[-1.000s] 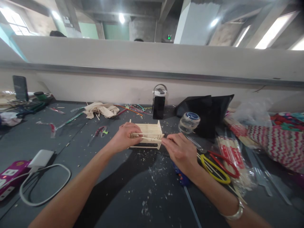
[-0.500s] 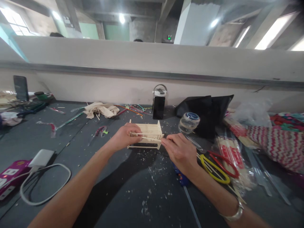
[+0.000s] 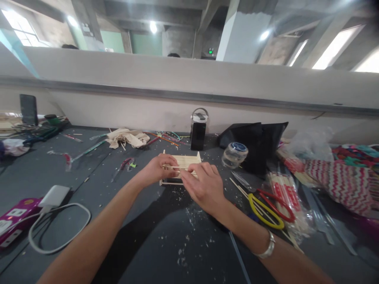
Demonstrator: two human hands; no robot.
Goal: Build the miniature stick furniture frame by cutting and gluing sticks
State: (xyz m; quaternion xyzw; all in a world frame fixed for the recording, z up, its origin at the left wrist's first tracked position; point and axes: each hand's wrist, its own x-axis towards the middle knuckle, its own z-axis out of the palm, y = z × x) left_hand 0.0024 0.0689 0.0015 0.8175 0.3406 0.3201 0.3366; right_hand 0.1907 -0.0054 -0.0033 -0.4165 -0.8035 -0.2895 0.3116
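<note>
A small frame of pale wooden sticks [image 3: 187, 160] stands on the dark table, with upright posts at its corners. My left hand [image 3: 160, 170] is closed at the frame's left side, its thumb and fingers pinching a thin wooden stick [image 3: 174, 167] that runs across the front. Over the frame's right half lies my right hand [image 3: 204, 185], its fingertips pressed together near the middle of the sticks. What the right fingertips hold, if anything, is too small to tell.
Scissors with yellow and red handles [image 3: 266, 213] and a bag of sticks [image 3: 286, 191] lie right. Behind are a clear jar [image 3: 235, 155], a black phone [image 3: 198, 136] and a beige cloth [image 3: 127, 138]. A white charger [image 3: 55, 196] sits left.
My right hand has moved left, from the frame's right end to near its middle, and now covers the right part. My left hand keeps its grip in nearly the same place.
</note>
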